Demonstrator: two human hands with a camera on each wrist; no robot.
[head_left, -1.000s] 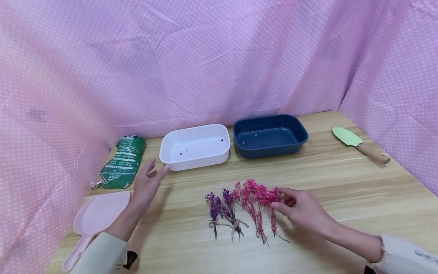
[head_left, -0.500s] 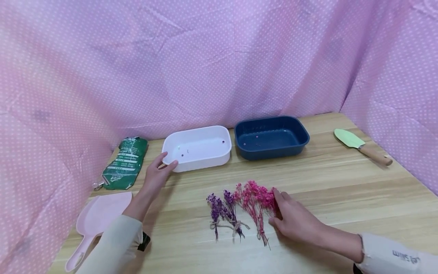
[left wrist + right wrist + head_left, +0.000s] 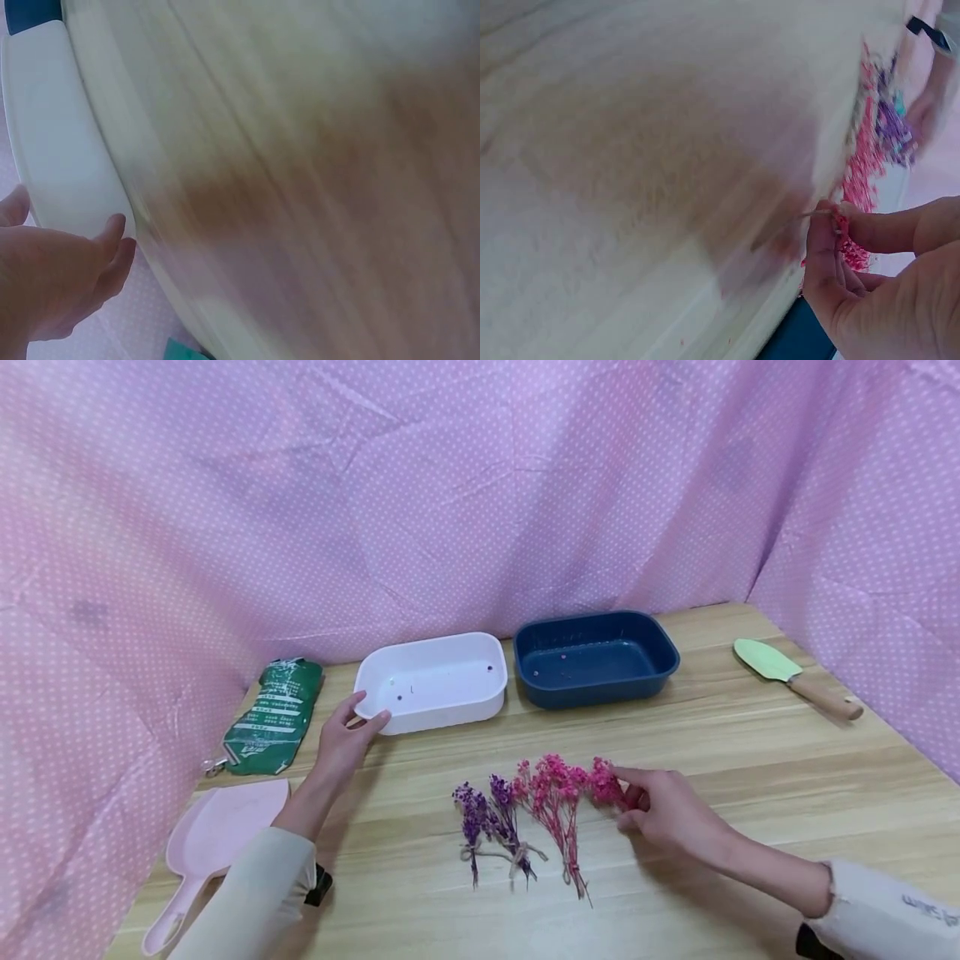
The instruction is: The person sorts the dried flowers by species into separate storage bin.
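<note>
Head view: Your left hand (image 3: 345, 743) is spread, thumb apart from fingers, touching the near-left corner of the white tray (image 3: 450, 717), a smooth, round-cornered rectangle. Your right hand (image 3: 667, 806) pinches the held pink bunch (image 3: 603, 782), a tuft of tiny, dense flowers, between thumb and fingers. Just left of that hand lie a second pink bunch (image 3: 557, 802), thin-stemmed, and two purple bunches (image 3: 471, 814) with fibrous twine (image 3: 519, 853). Beyond the hand stands the glossy navy tray (image 3: 600, 692); farther right lies a wooden-handled trowel (image 3: 765, 660).

Left wrist view: Your fingertips contact the white tray's outer wall; pressure cannot be determined.

Right wrist view: Your thumb and forefinger close on the bunch; a thin tan strand (image 3: 817, 213) protrudes over the wood-grain tabletop (image 3: 630, 187).
</note>
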